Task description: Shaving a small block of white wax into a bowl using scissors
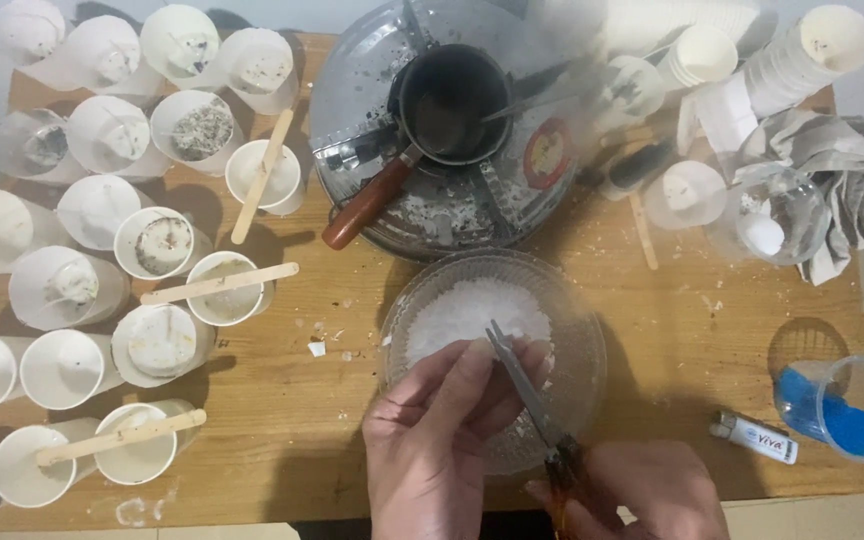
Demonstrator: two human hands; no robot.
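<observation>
We see the scissors [527, 385] gripped in the right hand [642, 490], fingers closed about the orange handles at the bottom edge, the blades running toward eleven o'clock from that hand and ending over the glass bowl [582, 340]. The left hand [442, 430] sits just at nine o'clock of the blades, its fingertips pinched together against them; whatever it pinches is too small for us to tell. The bowl lies at twelve o'clock of both hands and holds white flakes [467, 312]. Beyond it, still at twelve, a dark pot [452, 100] with a brown handle rests on a round metal burner [432, 205]. At nine to ten o'clock stand many white cups [157, 340], several with wooden sticks [220, 283] laid across. At three o'clock a clear cup [842, 400] holds blue granules, with a white lighter [757, 437] near it.
</observation>
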